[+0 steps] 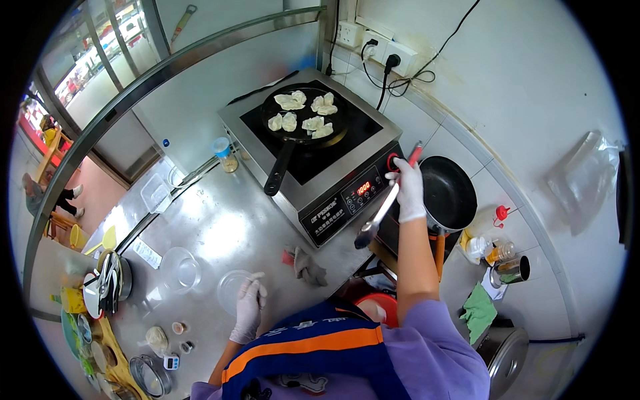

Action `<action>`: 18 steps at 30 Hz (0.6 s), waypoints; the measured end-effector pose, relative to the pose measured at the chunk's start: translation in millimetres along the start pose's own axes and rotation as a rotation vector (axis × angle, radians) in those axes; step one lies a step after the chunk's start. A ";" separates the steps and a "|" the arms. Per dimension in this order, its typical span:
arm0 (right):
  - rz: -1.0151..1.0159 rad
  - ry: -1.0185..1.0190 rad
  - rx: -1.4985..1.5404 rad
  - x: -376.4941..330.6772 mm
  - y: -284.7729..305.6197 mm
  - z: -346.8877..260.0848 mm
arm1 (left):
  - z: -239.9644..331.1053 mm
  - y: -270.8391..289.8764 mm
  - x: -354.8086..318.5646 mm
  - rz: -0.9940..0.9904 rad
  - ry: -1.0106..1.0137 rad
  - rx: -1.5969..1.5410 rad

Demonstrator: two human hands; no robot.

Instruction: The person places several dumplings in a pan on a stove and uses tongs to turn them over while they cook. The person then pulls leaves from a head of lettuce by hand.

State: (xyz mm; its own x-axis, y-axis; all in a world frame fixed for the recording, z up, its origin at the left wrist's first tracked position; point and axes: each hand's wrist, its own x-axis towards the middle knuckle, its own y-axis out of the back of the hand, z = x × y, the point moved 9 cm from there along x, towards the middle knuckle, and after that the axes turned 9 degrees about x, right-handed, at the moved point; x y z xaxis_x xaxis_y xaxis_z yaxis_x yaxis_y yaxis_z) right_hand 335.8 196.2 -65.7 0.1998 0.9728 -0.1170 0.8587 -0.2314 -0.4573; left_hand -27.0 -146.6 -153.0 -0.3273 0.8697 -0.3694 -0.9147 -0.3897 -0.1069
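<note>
While right hand (408, 190) grip clamps a spatula (383, 210) beside the induction cooker (313, 143), left hand (248, 310) rests open on a clear bowl (230, 288).

One head-worn fisheye looks steeply down (from close overhead) onto the steel counter (220, 220).

dumplings (301, 112) in black pan (303, 120) on induction cooker (313, 173) | green cloth (479, 311) | steel cup (512, 269)

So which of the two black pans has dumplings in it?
The frying pan on the induction cooker; the deeper black pan beside the right hand looks empty.
</note>
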 end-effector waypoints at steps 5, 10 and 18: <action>-0.156 0.414 0.110 -144.4 -6.2 -153.4 | -12.4 -4.5 -11.7 -0.016 0.055 0.042; 0.196 1.056 0.046 -249.0 102.3 -295.1 | -28.7 -8.0 5.1 -0.005 0.197 0.139; 0.847 1.515 -0.344 -287.4 326.3 -383.3 | -5.9 -85.4 14.9 -0.247 0.106 0.347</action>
State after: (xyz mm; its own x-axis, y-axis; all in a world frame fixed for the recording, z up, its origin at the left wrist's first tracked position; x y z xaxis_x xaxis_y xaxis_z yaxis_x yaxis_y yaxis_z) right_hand 739.4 -155.4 156.6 0.6504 -0.2014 0.7324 0.3093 -0.8104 -0.4976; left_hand 47.6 -102.2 -154.8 -0.0789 0.8812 -0.4660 -0.9938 -0.0329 0.1060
